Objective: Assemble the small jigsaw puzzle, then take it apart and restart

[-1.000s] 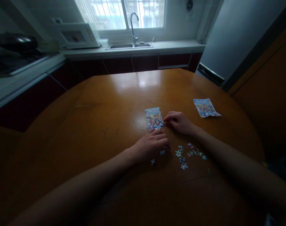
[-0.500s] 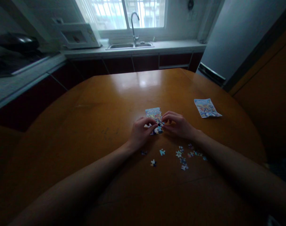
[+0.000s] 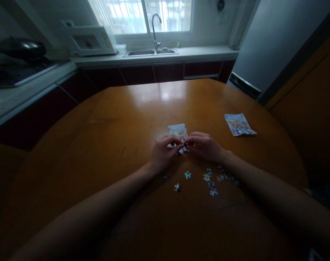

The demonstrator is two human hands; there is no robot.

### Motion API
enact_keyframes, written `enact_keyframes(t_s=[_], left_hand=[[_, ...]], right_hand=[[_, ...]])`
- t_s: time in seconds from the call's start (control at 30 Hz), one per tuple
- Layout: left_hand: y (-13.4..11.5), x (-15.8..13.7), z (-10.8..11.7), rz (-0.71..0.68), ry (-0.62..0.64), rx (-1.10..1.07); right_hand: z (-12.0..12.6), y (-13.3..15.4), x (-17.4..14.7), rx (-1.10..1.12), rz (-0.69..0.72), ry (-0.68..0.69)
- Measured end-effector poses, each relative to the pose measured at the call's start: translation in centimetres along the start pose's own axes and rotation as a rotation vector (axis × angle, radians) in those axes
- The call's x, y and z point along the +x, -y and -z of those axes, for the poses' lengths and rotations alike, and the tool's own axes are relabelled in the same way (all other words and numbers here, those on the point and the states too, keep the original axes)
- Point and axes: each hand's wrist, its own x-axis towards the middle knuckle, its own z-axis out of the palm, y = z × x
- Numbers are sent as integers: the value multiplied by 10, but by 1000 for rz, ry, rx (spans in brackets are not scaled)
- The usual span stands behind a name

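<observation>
The partly assembled jigsaw lies flat just below the middle of the frame, its upper part showing a straight outer edge at the left and knobbed edges at the right. Over its lower part, a dark piece sits at the fingertips of both hands. The left hand pinches it between thumb and forefinger, seemingly because so small a thing allows only a tip grip. The right hand curls in from the other side, thumb and forefinger nearly meeting at the same spot, perhaps to steady or turn the piece; whether they grip it cannot be told.

The hands themselves stand in the way, hiding much of the jigsaw's lower half. Toward the lower middle lie a light blue piece, a white-and-dark piece and a bluish piece, well spaced, perhaps so each can be seen alone. Right of these is a cluster of loose pieces, some in the right forearm's shadow. A creased printed sheet rests at the right of the tabletop, apparently turned so its picture can be consulted.
</observation>
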Motion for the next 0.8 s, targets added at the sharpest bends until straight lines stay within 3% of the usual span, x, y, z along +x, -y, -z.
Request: enact_keyframes(t_s=[0.27, 0.67, 0.8], left_hand=[[-5, 0, 2, -73, 23, 102], [-5, 1, 2, -107, 28, 150], [-3, 1, 2, -87, 23, 140]], right_hand=[[6, 1, 0, 14, -79, -2], [4, 7, 3, 97, 30, -6], [11, 2, 2, 46, 5, -16]])
